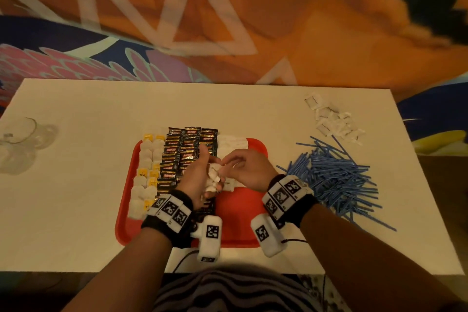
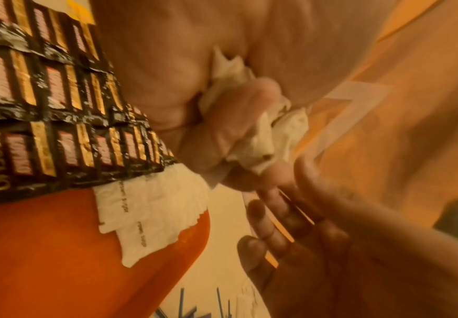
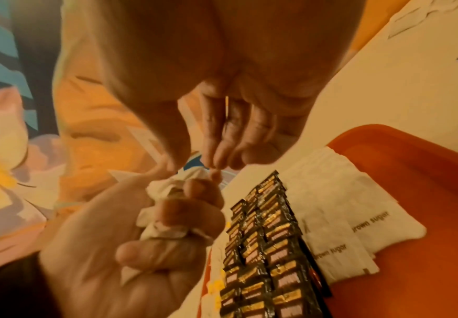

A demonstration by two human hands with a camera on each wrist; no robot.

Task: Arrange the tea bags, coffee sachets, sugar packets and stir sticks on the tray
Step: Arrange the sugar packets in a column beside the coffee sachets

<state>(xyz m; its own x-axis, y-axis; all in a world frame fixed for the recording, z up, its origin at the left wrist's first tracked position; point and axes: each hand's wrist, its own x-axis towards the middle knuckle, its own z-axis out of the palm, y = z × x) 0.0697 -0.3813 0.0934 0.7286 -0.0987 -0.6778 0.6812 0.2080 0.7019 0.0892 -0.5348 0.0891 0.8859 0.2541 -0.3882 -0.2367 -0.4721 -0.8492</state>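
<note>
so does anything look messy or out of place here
Yes. The left hand grips a crumpled bunch of sugar packets, unlike the flat row on the red tray. More loose packets and the blue stir sticks lie in untidy heaps on the table, off the tray.

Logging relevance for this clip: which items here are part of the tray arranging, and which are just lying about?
Part of the job:
red tray
tea bags
coffee sachets
sugar packets laid on the tray
sugar packets bunched in the left hand
loose sugar packets
blue stir sticks
right hand

Lying about:
clear glass item
patterned orange cloth
</note>
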